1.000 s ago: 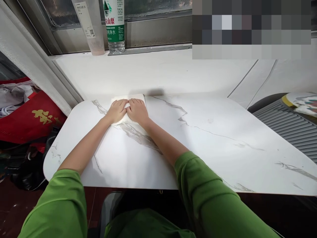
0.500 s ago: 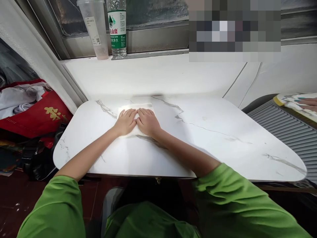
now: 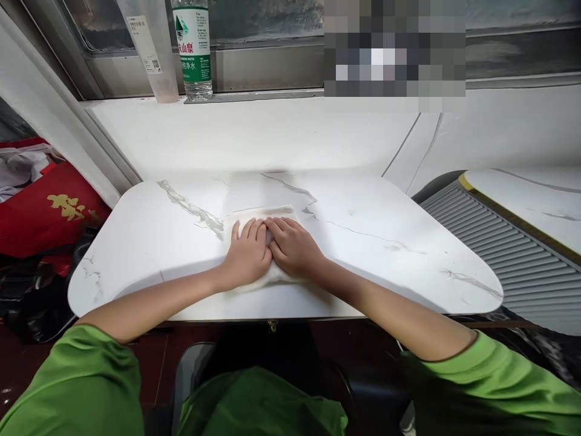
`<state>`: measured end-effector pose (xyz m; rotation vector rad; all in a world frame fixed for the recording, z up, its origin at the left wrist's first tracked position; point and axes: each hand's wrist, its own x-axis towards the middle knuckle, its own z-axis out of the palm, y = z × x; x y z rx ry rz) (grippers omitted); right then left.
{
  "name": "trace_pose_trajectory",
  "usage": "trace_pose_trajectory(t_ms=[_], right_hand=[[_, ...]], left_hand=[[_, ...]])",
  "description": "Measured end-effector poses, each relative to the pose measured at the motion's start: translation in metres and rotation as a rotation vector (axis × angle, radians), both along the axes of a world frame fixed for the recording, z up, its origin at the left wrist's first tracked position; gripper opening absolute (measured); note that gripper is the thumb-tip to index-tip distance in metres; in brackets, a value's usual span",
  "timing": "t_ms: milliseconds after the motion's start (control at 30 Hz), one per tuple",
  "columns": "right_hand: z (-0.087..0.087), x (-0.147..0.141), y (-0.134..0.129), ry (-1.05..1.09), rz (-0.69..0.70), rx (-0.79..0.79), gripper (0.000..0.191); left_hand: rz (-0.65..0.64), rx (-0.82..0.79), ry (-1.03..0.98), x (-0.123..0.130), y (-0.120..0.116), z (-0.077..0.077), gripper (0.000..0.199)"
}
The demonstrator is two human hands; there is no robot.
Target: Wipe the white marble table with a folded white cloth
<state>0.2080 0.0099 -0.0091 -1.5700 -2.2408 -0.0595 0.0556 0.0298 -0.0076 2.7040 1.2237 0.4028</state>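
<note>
A folded white cloth (image 3: 247, 214) lies on the white marble-patterned tabletop (image 3: 385, 272), a little left of its middle. My left hand (image 3: 247, 251) rests palm down on the cloth, its fingers laid out and slightly spread. Beside it, my right hand (image 3: 295, 245) also presses on the cloth, with the fingers stretched forward and lying close together. The two hands touch at the thumbs and index fingers. They cover much of the cloth, leaving mainly its far and left edges in sight.
A clear plastic cup (image 3: 157, 54) and a labelled water bottle (image 3: 197, 54) stand on the windowsill beyond the table. At left is a red bag (image 3: 49, 206) holding white items. A grey ribbed surface (image 3: 490, 236) and another marbled top (image 3: 535, 194) are at right.
Both hands and the cloth beneath them have slid toward me, nearer the table's front edge. The view has shifted right. A hand at the far right is out of sight now.
</note>
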Motion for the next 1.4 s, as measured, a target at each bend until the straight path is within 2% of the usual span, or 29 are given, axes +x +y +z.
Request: trace_pose_trajectory(t_ms=[167, 467, 600, 733, 900, 1067, 1233, 1400], right_hand=[[0.000, 0.007, 0.037, 0.113, -0.114, -0.014, 0.040], [-0.009, 0.028, 0.117, 0.192, -0.241, 0.034, 0.032], [-0.014, 0.034, 0.141, 0.227, -0.271, 0.051, 0.034], [-0.018, 0.036, 0.150, 0.245, -0.314, 0.075, 0.034], [-0.015, 0.034, 0.143, 0.224, -0.319, 0.063, 0.034], [-0.010, 0.029, 0.125, 0.212, -0.307, 0.043, 0.033], [-0.010, 0.023, 0.089, 0.178, -0.287, 0.055, 0.033], [-0.012, 0.021, 0.036, 0.138, -0.253, 0.061, 0.040]], left_hand=[[-0.027, -0.088, -0.096, 0.013, 0.044, 0.007, 0.044], [-0.086, -0.057, -0.142, 0.040, 0.129, 0.005, 0.039], [-0.094, -0.035, -0.155, 0.047, 0.156, 0.003, 0.038], [-0.142, -0.007, -0.139, 0.051, 0.170, 0.002, 0.037], [-0.150, 0.000, -0.080, 0.050, 0.169, 0.001, 0.042], [-0.143, -0.009, -0.045, 0.045, 0.150, 0.004, 0.046], [-0.155, -0.006, -0.017, 0.036, 0.115, 0.005, 0.046], [-0.179, 0.014, -0.017, 0.029, 0.065, 0.001, 0.046]])
